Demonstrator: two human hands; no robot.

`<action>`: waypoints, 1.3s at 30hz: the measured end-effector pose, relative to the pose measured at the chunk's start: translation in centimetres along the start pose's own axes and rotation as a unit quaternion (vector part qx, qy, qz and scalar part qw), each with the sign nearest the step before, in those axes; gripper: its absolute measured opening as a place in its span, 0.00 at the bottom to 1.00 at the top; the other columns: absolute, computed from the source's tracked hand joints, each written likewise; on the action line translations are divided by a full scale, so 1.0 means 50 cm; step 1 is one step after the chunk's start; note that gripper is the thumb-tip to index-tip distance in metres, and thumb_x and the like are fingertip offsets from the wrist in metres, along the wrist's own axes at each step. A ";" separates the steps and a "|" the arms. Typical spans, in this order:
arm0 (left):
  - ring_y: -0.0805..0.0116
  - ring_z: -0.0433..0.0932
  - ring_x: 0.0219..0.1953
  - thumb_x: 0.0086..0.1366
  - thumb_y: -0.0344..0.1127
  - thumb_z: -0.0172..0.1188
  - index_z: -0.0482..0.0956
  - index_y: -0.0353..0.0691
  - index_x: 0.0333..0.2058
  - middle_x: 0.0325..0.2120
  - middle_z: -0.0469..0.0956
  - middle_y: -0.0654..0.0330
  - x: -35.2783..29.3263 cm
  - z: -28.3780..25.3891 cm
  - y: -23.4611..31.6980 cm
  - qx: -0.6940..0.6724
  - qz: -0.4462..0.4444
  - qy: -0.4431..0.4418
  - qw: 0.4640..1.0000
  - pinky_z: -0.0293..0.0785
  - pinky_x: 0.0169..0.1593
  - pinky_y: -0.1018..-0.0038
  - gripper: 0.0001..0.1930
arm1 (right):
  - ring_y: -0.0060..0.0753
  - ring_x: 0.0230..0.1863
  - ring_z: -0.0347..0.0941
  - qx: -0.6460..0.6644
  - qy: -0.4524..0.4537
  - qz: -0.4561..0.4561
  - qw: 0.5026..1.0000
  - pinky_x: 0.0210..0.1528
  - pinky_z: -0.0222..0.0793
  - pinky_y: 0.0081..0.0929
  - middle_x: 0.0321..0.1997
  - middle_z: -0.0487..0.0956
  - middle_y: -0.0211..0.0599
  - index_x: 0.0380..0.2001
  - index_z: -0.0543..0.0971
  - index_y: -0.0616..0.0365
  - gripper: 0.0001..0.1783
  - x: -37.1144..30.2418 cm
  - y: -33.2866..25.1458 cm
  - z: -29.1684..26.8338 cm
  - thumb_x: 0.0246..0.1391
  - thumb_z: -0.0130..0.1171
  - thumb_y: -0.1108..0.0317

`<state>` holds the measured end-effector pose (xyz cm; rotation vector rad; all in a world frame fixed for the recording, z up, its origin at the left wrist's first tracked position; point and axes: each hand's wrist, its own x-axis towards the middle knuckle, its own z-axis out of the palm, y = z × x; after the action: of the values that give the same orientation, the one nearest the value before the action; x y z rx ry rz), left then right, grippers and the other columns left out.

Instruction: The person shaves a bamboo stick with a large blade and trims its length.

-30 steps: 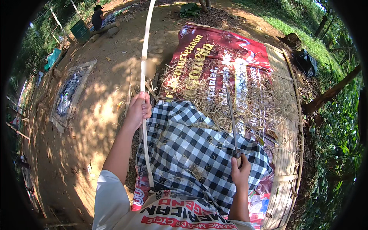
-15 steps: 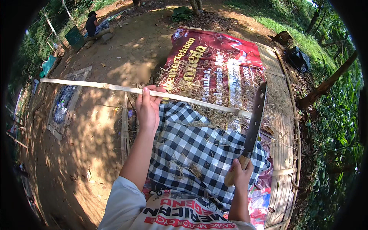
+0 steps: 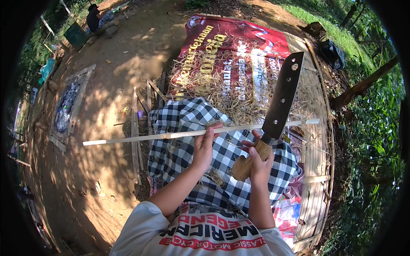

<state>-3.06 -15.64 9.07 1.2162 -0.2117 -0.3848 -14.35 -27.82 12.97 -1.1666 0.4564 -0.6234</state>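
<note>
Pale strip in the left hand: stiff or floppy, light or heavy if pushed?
Probably fairly stiff: the pale strip runs nearly straight past the left hand. Likely light, being so slender. Its ends may swing or flex, since both overhang the hand.

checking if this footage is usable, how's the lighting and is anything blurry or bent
In the head view, sunlight and shadow dapple the dirt ground, leaving bright patches; in the head view, the knife and pale strip look fairly sharp, while a patch beyond the checked cloth looks smeared; in the head view, fisheye distortion bows the edge of the platform, and the corners are black.
</note>
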 end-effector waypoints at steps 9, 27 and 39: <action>0.77 0.73 0.44 0.73 0.44 0.47 0.80 0.34 0.43 0.42 0.80 0.60 -0.031 0.007 -0.029 0.017 -0.081 0.050 0.995 0.66 0.48 0.76 0.19 | 0.45 0.55 0.72 0.047 0.035 0.025 0.998 0.52 0.74 0.41 0.64 0.64 0.54 0.57 0.63 0.72 0.32 0.012 0.016 -0.004 0.50 0.61 0.73; 0.80 0.70 0.25 0.67 0.41 0.57 0.81 0.35 0.37 0.21 0.75 0.67 -0.065 -0.028 -0.008 0.151 -0.190 -0.140 0.960 0.64 0.28 0.80 0.14 | 0.47 0.58 0.68 0.104 0.089 0.026 0.990 0.47 0.78 0.46 0.58 0.69 0.51 0.42 0.66 0.63 0.18 -0.005 0.029 -0.055 0.47 0.57 0.74; 0.54 0.71 0.51 0.55 0.47 0.67 0.74 0.42 0.45 0.42 0.75 0.56 -0.076 -0.425 0.101 0.751 -0.042 -0.149 0.642 0.62 0.56 0.57 0.22 | 0.49 0.58 0.71 0.083 0.098 0.057 0.990 0.45 0.78 0.41 0.52 0.70 0.49 0.47 0.66 0.68 0.21 0.015 0.003 -0.089 0.49 0.55 0.74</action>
<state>2.00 5.81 6.82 2.8405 -0.8839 -0.4789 -16.56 -31.39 11.30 -0.9181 0.6221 -0.6663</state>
